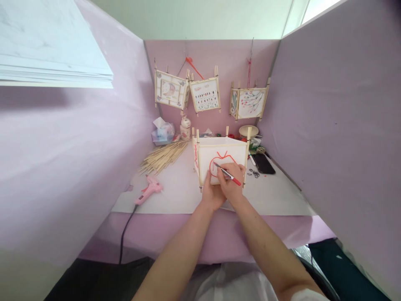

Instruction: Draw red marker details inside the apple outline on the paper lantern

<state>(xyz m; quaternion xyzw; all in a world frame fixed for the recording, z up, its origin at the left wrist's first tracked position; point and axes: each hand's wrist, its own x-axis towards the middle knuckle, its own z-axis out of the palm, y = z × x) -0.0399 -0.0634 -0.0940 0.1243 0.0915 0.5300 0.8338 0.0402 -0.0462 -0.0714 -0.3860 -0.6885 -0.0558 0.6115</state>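
A white paper lantern point(205, 152) with a frame of thin wooden sticks is held up at the middle of the table, tilted slightly. Its front panel bears a red rounded outline with a leafy top, and red marks show on its left side. Under the lower edge, my left hand point(212, 195) grips the lantern, its thumb against the front panel. My right hand point(233, 184) is closed around a red-ended marker pen point(231, 175), whose tip meets the panel inside the outline. Part of the drawing is hidden behind the right hand.
A pink glue gun point(150, 189) with a black cord lies at left, near a pile of wooden sticks point(164, 156). At right are a black phone point(263, 163) and small black loops point(254, 173). Decorated lanterns point(205, 95) hang at the back; a tissue box point(163, 134) stands below.
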